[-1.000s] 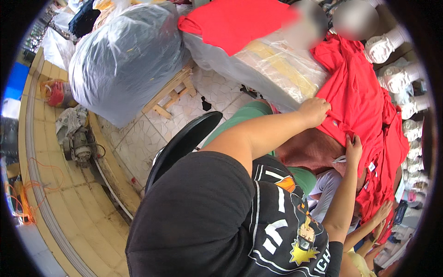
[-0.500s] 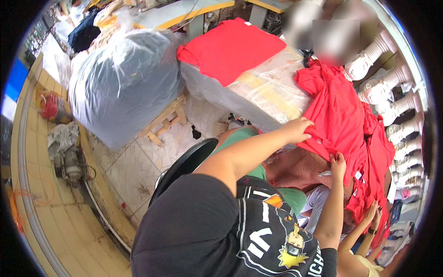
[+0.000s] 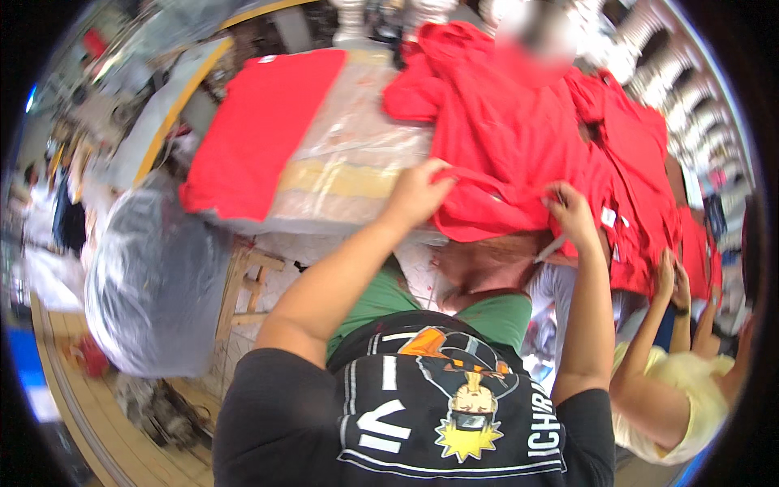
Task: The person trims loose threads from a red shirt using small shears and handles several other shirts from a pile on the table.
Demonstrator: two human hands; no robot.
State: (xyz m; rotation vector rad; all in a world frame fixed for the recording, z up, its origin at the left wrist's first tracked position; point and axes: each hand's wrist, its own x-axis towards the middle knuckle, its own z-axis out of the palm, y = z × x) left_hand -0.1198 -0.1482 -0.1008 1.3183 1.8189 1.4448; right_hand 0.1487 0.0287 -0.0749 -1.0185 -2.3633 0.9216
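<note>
A red shirt lies spread in front of me, its near edge lifted between my two hands. My left hand is closed on the left end of that edge, thumb and fingers pinching the cloth. At the right end, my right hand has its fingers curled against the cloth. A thin pale strip shows just below the right hand; what it is I cannot make out. Farther left, a flat red shirt with a small white label rests on a plastic-wrapped stack.
More red garments continue along the right side, where a co-worker in a yellow top handles red cloth. A large plastic-wrapped bundle stands at the left beside a wooden frame. White ribbed columns line the far right.
My view has swung to the right, so everything sits farther left. Both hands still hold the red shirt's edge, which now stretches more widely between them.
</note>
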